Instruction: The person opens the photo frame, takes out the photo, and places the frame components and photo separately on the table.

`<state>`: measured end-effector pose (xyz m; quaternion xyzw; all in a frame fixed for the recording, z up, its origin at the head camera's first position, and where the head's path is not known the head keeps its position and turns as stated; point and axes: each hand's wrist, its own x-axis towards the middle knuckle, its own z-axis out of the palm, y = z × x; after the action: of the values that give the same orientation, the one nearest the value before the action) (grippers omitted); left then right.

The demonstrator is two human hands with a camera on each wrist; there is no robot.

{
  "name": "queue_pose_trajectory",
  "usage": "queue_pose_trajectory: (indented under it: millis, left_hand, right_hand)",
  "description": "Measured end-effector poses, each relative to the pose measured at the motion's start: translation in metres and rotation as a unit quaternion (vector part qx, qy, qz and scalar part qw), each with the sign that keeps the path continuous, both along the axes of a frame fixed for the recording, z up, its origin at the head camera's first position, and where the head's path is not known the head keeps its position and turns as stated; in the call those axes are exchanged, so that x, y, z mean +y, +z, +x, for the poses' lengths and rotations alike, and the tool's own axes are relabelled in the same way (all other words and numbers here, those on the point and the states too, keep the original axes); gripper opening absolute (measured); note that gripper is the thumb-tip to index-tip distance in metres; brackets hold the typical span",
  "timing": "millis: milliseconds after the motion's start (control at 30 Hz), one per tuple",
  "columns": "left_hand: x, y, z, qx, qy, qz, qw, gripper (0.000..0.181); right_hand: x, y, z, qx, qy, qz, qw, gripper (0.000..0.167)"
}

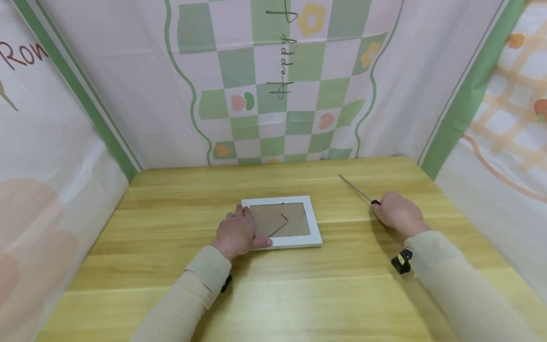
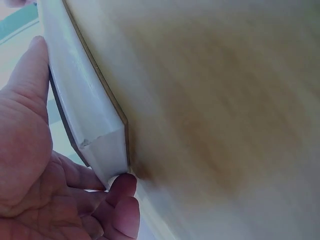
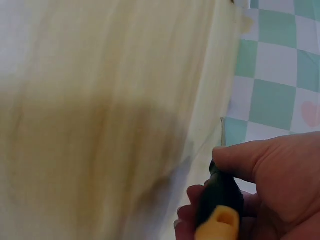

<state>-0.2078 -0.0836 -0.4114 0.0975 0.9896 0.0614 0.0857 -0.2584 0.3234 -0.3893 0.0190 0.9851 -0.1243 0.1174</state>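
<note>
Risking screwdriver [image 1: 375, 203] slip beside white frame [image 1: 313, 228].
Clamping frame's left end on bench [image 1: 295, 294] with left fingers [image 2: 126, 217], screwdriver handle [image 3: 225, 192] with right fingers [image 3: 187, 214], well apart; could nick left fingers if aiming tip [image 1: 340, 175] loosely.

- Frame [image 1: 314, 223]: white, smooth, lightly glossy, with a small rough nick at one corner.
- Backing [image 1: 267, 218], inside the frame: brown, matt, like fibreboard or card.
- Screwdriver, right of the frame: thin metal-looking shaft [image 1: 355, 188]; handle [image 3: 227, 195] of smooth plastic.
- Table [image 1: 273, 294], under the frame: wood-grained, smooth, softly shiny.
- Drape [image 1: 273, 128], behind the frame: printed cloth, matt, faintly creased.
- Sleeves [image 1: 448, 275], nearer than the frame: matt cloth.
</note>
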Motion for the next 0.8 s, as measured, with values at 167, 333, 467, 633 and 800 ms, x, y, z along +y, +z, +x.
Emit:
queue_pose_trajectory:
  millis: [167,333,467,633,800]
  left_hand:
    - [-0.0005,0.0009,0.0009,0.000,0.002,0.009,1.0000,0.119]
    - [-0.0007,0.0005,0.0010,0.007,0.000,0.007,0.9999,0.120]
    - [-0.0006,0.0016,0.0008,0.002,0.003,0.009,1.0000,0.120]
    - [-0.0003,0.0035,0.0016,-0.002,0.005,0.014,0.9999,0.119]
    - [0.0000,0.0033,0.0019,-0.003,0.005,0.015,0.9999,0.119]
  right_hand:
    - [0.0004,-0.0033,0.0023,-0.020,0.006,0.018,0.9996,0.040]
    - [0.0007,-0.0058,0.0047,-0.027,0.004,0.022,0.9994,0.039]
    - [0.0015,-0.0070,0.0052,-0.027,0.001,0.018,0.9995,0.039]
    - [0.0028,-0.0082,0.0064,-0.032,-0.001,0.007,0.9995,0.039]
    - [0.0020,-0.0077,0.0068,-0.046,-0.002,0.001,0.9989,0.042]
